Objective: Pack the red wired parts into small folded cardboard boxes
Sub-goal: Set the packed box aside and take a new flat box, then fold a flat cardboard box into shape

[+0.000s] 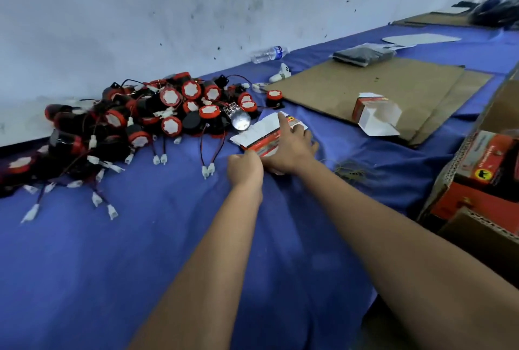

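Sprawling along the wall at your left, the heap of red wired parts [157,114] shows black round bodies with red rims and white faces, thin wires trailing out to white plugs on the blue cloth [140,237]. Just right of the heap lies a stack of flat unfolded boxes [266,132], white inside with red printed panels. Your left hand [245,168] is curled, pinching the stack's near corner. Your right hand [292,150] rests on top, index finger stretched forward, the other fingers bent over the cards. Farther right, one folded small box [375,114] lies open on a brown cardboard sheet [365,83].
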`<state>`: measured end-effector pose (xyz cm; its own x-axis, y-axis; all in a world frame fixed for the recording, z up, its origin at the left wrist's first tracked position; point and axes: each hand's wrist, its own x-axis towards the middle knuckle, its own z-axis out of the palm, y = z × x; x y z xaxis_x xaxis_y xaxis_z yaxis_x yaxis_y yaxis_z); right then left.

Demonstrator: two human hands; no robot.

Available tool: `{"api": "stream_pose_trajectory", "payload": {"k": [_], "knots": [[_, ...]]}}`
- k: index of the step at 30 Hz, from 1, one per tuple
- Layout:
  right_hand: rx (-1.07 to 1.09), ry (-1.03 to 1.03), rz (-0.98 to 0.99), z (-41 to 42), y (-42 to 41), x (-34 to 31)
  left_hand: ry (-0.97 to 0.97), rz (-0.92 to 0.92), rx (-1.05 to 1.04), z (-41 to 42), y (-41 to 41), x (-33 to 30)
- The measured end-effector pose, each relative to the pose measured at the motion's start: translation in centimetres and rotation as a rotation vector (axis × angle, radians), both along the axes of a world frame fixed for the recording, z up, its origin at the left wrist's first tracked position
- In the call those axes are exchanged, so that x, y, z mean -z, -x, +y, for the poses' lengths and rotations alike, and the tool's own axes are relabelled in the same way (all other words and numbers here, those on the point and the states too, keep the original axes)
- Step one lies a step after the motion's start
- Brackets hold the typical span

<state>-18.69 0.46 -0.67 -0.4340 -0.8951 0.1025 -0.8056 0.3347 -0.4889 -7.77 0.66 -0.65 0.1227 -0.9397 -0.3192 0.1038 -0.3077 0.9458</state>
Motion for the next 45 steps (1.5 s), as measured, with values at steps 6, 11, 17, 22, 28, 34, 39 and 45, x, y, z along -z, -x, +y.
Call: {"api": "stream_pose_trajectory", "payload": {"k": [6, 11, 17, 22, 28, 34, 39, 45], "knots": [[0.055, 0.102, -0.049, 2.4, 0.2, 0.1, 0.137, -0.189, -0.026, 1.0, 0.4, -0.2], [0.007, 0.109, -0.059, 4.3, -0.1, -0.4, 0.132, -0.187, 0.008, 1.1, 0.5, 0.2], [0.001, 0.070, -0.163, 5.8, -0.2, -0.6, -0.004, 0.059, -0.043, 1.0, 0.1, 0.3], [-0.032, 0.053, -0.282, 6.3, 0.1, -1.0, -0.014, 0.159, 0.099, 1.6, 0.2, 0.4], [0.083, 0.131, -0.215, 6.2, 0.3, -0.9, 0.023, 0.207, 0.108, 1.5, 0.3, 0.5], [0.124, 0.229, -0.338, 6.3, 0.3, -1.7, 0.262, -0.049, 0.079, 1.5, -0.7, -0.1], [-0.325, 0.395, -0.608, 7.7, -4.1, -3.4, 0.337, 0.470, 0.466, 2.6, -4.9, -1.5], [-0.718, 0.280, -0.883, 7.0, -13.4, -4.1, 0.452, 0.351, 0.168, 4.7, -17.1, -0.6]]}}
